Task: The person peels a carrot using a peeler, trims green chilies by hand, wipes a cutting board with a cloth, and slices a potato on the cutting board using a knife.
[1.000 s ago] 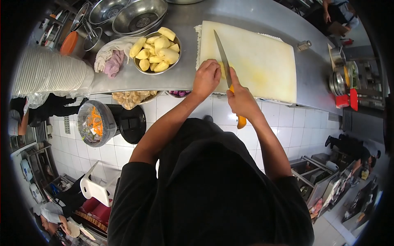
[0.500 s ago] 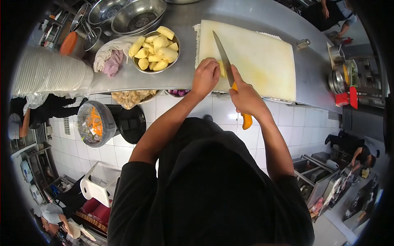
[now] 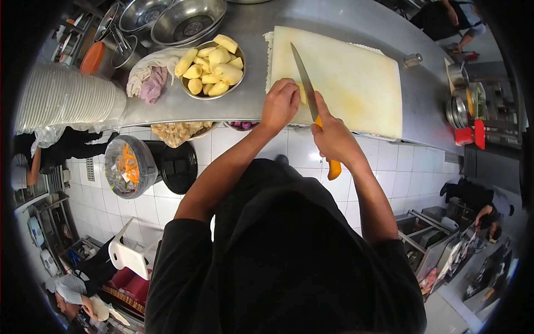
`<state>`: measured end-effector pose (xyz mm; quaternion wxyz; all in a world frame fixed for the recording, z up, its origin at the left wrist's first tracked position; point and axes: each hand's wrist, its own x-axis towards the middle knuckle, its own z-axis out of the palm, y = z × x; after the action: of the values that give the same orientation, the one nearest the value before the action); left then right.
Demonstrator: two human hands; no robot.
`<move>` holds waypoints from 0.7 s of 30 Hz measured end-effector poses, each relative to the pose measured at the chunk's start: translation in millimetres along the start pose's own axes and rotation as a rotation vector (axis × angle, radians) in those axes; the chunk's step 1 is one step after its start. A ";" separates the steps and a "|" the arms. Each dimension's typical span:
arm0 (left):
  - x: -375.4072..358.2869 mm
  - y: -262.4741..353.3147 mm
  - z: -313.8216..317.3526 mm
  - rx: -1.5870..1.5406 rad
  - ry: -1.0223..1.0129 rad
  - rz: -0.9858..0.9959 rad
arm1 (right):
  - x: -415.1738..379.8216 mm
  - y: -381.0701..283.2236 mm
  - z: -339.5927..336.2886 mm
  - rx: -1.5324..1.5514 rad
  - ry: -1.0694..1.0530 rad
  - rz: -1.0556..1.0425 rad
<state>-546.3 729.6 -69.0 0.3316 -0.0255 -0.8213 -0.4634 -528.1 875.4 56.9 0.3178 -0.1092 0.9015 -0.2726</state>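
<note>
A white cutting board [image 3: 356, 78] lies on the steel counter [image 3: 250, 106]. My left hand [image 3: 280, 103] presses a peeled yellow potato [image 3: 301, 93] down on the board's near left edge; the fingers cover most of it. My right hand [image 3: 332, 136] grips the orange handle of a long knife [image 3: 303, 78]. The blade lies across the potato, right beside my left fingers, its tip pointing away from me.
A steel bowl of peeled potatoes [image 3: 211, 69] stands left of the board, with cloths [image 3: 149, 78] beside it and empty steel bowls [image 3: 183, 22] behind. A stack of white plates [image 3: 67, 100] fills the far left. A lined bin [image 3: 130, 167] stands below the counter. Other people work nearby.
The knife has slid a little back and forth through the potato; my right hand sits slightly nearer to me than a second ago. My left hand has stayed in place.
</note>
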 end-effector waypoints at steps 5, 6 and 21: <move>-0.1 -2.7 0.4 0.015 -0.007 0.011 | 25.2 24.6 24.5 -0.048 0.140 -0.162; -0.3 -2.2 0.7 0.018 -0.007 0.008 | 37.5 37.6 36.3 -0.052 0.203 -0.228; 0.1 -0.3 -1.1 -0.001 -0.008 0.007 | -9.3 -19.1 -12.2 0.016 -0.063 0.074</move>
<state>-545.9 728.6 -68.8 0.3299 -0.0305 -0.8223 -0.4628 -528.2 868.2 80.3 0.3567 -0.0818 0.8923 -0.2644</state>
